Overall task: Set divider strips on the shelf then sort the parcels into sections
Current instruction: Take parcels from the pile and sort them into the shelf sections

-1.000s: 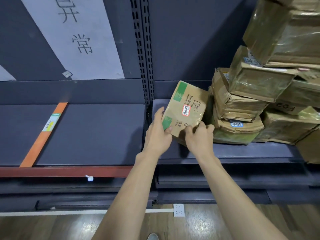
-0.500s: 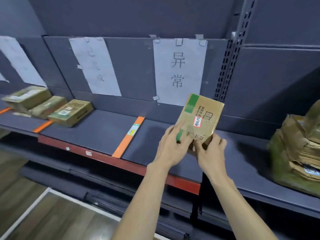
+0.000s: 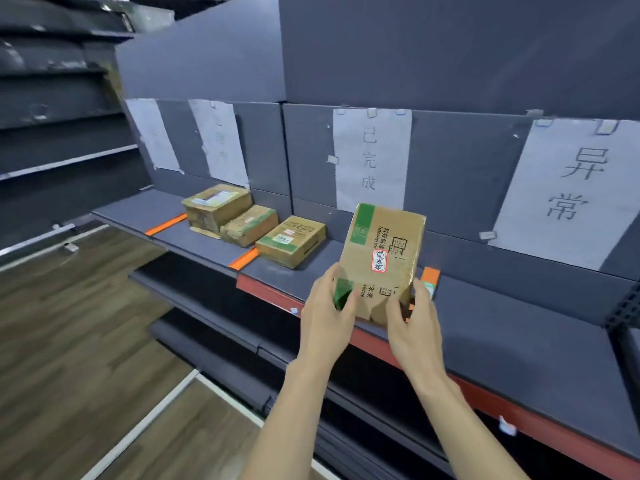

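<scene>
While both hands pinch it, parcel faces sign "已完成".

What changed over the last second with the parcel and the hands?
The held parcel was carried left along the shelf, away from the parcel pile, which is now out of view, to the section under the middle sign. Both hands, left hand and right hand, kept gripping it.

left hand bare | right hand bare | forearms unsleeved
</scene>
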